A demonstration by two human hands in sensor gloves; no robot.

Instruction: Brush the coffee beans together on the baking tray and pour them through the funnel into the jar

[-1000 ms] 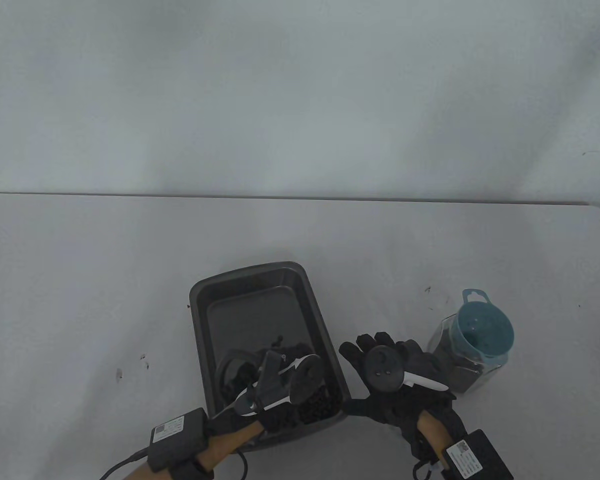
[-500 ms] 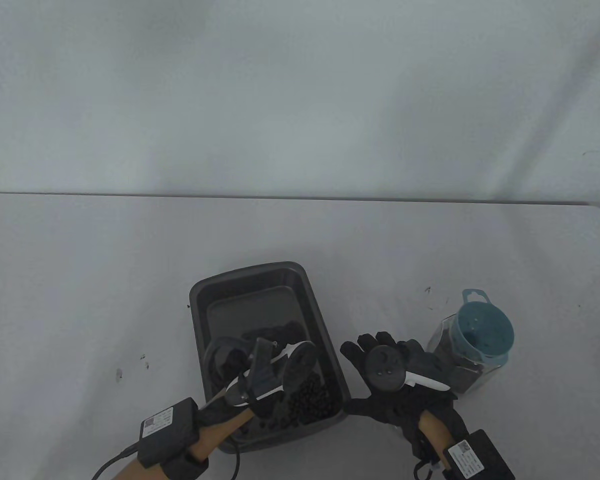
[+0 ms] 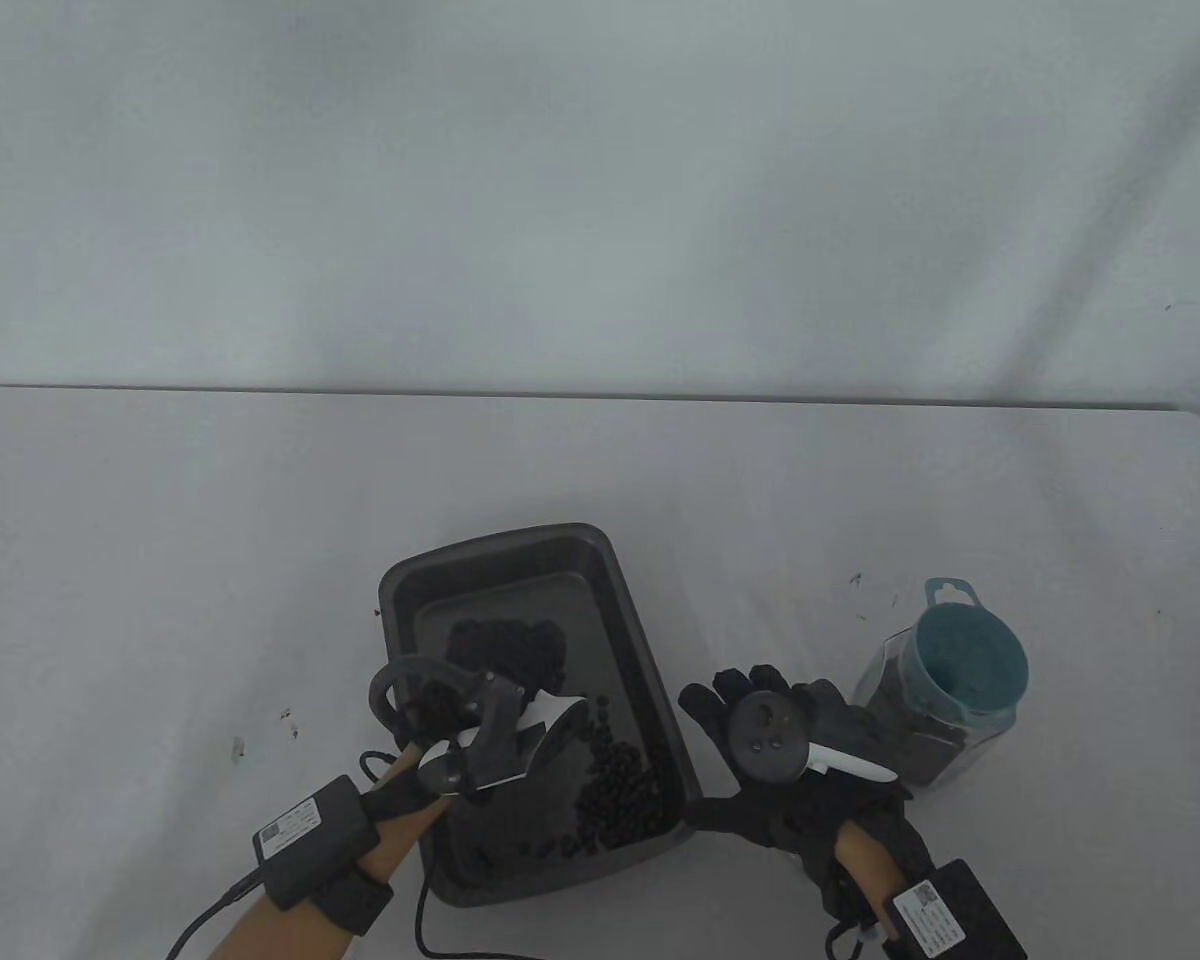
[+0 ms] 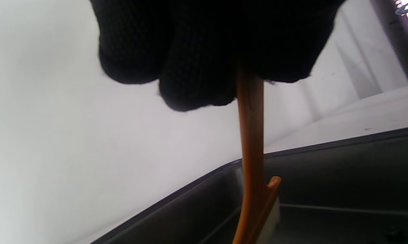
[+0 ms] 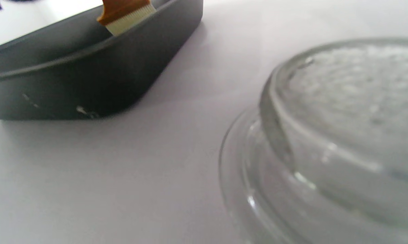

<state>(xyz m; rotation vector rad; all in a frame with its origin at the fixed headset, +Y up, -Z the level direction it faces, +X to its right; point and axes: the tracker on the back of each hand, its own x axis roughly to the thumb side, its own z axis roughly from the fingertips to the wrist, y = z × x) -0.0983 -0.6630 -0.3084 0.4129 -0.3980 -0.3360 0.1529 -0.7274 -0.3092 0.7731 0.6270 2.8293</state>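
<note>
Left wrist: grip (image 4: 204, 51) round brush (image 4: 251, 142)

Your left hand (image 3: 460, 725) wears a black knit glove, its weave plain in the left wrist view. A tracker (image 3: 490, 745) in grey and white with a dark ring is strapped to its back. Your right hand (image 3: 795, 745) wears the same black glove under a round dark tracker disc (image 3: 772, 737) with a white stem. Each forearm is bare past the glove cuff. Each wrist carries a black box (image 3: 312, 842) with a white label, and a black cable trails from the left one.
</note>
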